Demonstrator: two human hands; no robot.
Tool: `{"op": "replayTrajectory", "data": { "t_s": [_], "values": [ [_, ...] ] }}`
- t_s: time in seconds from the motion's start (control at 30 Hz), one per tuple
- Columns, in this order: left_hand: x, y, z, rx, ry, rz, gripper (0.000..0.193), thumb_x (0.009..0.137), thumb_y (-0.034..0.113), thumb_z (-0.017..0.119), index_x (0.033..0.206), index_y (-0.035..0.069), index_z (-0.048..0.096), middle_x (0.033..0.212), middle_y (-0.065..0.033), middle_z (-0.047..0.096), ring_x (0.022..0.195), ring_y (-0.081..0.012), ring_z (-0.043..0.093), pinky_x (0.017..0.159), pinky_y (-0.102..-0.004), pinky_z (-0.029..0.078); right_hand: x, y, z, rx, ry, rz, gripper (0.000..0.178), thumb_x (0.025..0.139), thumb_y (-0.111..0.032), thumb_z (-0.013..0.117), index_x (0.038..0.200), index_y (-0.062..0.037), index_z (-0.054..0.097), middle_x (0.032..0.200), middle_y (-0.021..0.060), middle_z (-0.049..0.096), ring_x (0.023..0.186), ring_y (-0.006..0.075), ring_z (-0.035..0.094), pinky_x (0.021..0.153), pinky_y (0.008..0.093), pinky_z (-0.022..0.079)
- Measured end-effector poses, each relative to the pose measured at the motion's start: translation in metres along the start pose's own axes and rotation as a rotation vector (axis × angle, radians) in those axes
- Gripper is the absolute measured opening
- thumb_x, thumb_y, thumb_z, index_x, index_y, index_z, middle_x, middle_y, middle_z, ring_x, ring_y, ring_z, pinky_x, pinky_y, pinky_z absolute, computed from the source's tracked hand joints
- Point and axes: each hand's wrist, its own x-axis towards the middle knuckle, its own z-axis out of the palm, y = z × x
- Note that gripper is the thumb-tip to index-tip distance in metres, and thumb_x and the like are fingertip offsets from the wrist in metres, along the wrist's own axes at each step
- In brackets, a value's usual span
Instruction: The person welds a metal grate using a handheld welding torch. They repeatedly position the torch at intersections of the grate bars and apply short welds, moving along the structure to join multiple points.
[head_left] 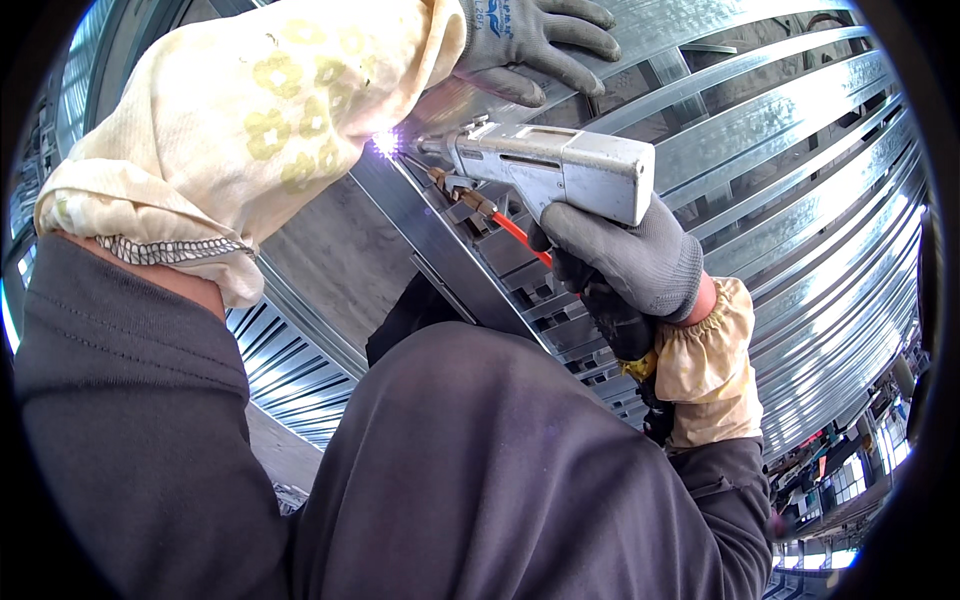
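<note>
My right hand (pixel 630 255), in a grey work glove, is wrapped round the handle of a silver-grey welding gun (pixel 570 165). A bright violet-white spark (pixel 386 143) glows at the gun's tip, by the edge of a metal beam (pixel 415 225). An orange hose (pixel 520 238) and a brass-coloured fitting (pixel 470 197) run beneath the gun's body. Further off, my left hand (pixel 540 50), also grey-gloved, lies with spread fingers on the shiny metal, holding nothing. A cream patterned sleeve cover (pixel 250 120) wraps my left forearm, hiding part of the metal near the spark.
Long parallel galvanized metal strips (pixel 800 125) fill the right side, with gaps between them. More ribbed metal (pixel 290 370) lies at the lower left beside grey floor (pixel 335 260). My dark-clothed knee (pixel 470 430) rises in the near middle, and assorted workshop items stand at the far right.
</note>
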Motion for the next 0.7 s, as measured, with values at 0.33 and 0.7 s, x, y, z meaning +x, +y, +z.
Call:
{"op": "replayTrajectory", "data": {
  "t_s": [0.33, 0.7],
  "values": [
    [0.0009, 0.0001, -0.0025, -0.011, -0.044, -0.01, 0.059, 0.085, 0.051, 0.064, 0.138, 0.025, 0.058, 0.151, -0.0114, 0.047, 0.144, -0.0363, 0.035, 0.117, -0.0637, 0.02, -0.0012, 0.0032, -0.006, -0.047, -0.037, 0.096, 0.042, 0.095, -0.027, 0.07, 0.123, 0.0034, 0.062, 0.092, 0.0073, 0.071, 0.069, 0.0107, 0.065, 0.059, 0.0263, 0.054],
    [-0.0002, -0.0012, -0.0032, -0.041, -0.055, -0.008, 0.06, 0.088, 0.052, 0.062, 0.141, 0.026, 0.057, 0.152, -0.0121, 0.045, 0.145, -0.0356, 0.034, 0.118, -0.0628, 0.018, -0.0045, 0.0084, -0.0013, 0.028, 0.001, -0.034, 0.035, 0.093, -0.024, 0.071, 0.121, -0.0022, 0.065, 0.083, -0.0006, 0.066, 0.069, 0.0063, 0.06, 0.06, 0.0241, 0.05]
  ]
}}
